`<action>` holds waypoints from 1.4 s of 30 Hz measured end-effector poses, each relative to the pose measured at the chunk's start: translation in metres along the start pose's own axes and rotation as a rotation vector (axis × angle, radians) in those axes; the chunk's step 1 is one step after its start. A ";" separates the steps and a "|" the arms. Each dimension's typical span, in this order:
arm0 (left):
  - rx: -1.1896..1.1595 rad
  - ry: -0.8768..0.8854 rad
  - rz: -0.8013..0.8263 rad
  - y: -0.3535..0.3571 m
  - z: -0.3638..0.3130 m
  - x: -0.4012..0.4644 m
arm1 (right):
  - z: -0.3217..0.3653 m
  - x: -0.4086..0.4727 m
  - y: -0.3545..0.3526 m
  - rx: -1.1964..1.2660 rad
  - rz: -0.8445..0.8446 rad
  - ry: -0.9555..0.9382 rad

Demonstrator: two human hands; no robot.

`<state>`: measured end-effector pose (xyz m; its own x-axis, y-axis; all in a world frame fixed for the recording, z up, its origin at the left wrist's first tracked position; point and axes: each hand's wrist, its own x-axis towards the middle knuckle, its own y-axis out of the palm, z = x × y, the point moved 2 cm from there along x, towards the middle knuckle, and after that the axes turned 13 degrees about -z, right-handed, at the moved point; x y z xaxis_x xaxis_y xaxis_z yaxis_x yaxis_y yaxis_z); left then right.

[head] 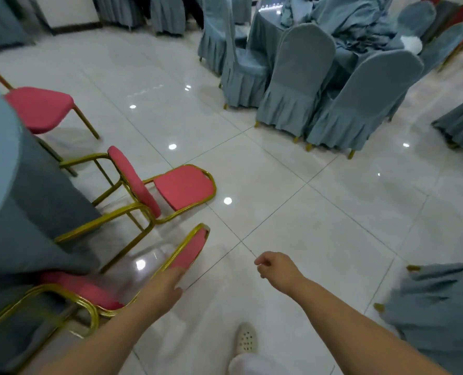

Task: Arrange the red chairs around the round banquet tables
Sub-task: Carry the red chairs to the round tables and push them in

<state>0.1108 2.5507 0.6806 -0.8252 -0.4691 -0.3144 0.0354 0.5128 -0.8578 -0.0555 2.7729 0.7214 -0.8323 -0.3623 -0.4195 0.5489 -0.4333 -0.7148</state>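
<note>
Your left hand point(168, 282) is reaching to the backrest of the nearest red chair point(189, 250), fingers straight and touching its gold frame, not wrapped around it. Your right hand point(275, 267) hangs over the tile floor point(292, 185), loosely curled and holding nothing. That chair is tipped over beside the draped round bench point(21, 190); a second red chair point(181, 186) lies toppled just past it, and a third point(39, 106) stands upright at the bench edge.

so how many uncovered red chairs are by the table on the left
3: a far one, a middle one, and the nearest by the left hand. More may be hidden.
</note>
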 end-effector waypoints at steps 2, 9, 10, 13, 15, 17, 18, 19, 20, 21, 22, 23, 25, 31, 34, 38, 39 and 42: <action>-0.021 -0.077 -0.011 0.001 -0.013 0.024 | 0.004 0.041 -0.015 -0.039 0.046 -0.040; -0.161 -0.313 -0.150 0.001 -0.023 0.093 | 0.027 0.155 -0.024 -0.228 0.196 -0.129; -0.178 -0.346 -0.153 0.000 -0.020 0.100 | 0.033 0.167 -0.019 -0.245 0.220 -0.142; -0.195 -0.433 -0.148 0.002 -0.006 0.122 | 0.056 0.199 -0.002 -0.284 0.307 -0.176; -0.211 -0.483 -0.156 0.001 0.006 0.140 | 0.069 0.221 0.009 -0.306 0.345 -0.186; -0.233 -0.525 -0.157 -0.001 0.018 0.163 | 0.081 0.246 0.018 -0.326 0.368 -0.195; -0.242 -0.544 -0.152 -0.002 0.023 0.174 | 0.087 0.260 0.022 -0.330 0.380 -0.190; -0.246 -0.562 -0.146 -0.002 0.028 0.186 | 0.092 0.274 0.026 -0.322 0.390 -0.174; -0.244 -0.577 -0.133 -0.002 0.033 0.197 | 0.097 0.287 0.030 -0.302 0.399 -0.148; -0.240 -0.590 -0.126 -0.001 0.036 0.208 | 0.101 0.300 0.033 -0.277 0.403 -0.119; -0.235 -0.605 -0.121 0.001 0.042 0.220 | 0.104 0.313 0.038 -0.263 0.404 -0.097; -0.231 -0.615 -0.115 0.003 0.046 0.230 | 0.107 0.325 0.043 -0.263 0.405 -0.086; -0.219 -0.638 -0.088 0.010 0.054 0.248 | 0.111 0.347 0.054 -0.278 0.422 -0.074; -0.228 -0.672 0.025 0.071 0.086 0.303 | 0.113 0.406 0.103 -0.406 0.486 -0.158; -0.246 -0.705 0.072 0.108 0.102 0.331 | 0.106 0.436 0.130 -0.431 0.516 -0.160; -0.235 -0.672 0.088 0.160 0.112 0.384 | 0.092 0.485 0.165 -0.459 0.545 -0.176; -0.221 -0.638 0.099 0.172 0.111 0.399 | 0.088 0.497 0.173 -0.468 0.549 -0.185; -0.161 -0.572 0.149 0.209 0.104 0.438 | 0.076 0.528 0.193 -0.482 0.553 -0.206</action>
<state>-0.1843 2.3774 0.3216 -0.3833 -0.6725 -0.6331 0.0052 0.6838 -0.7296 -0.3832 2.4353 0.4038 -0.3892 -0.5890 -0.7083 0.7479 0.2469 -0.6162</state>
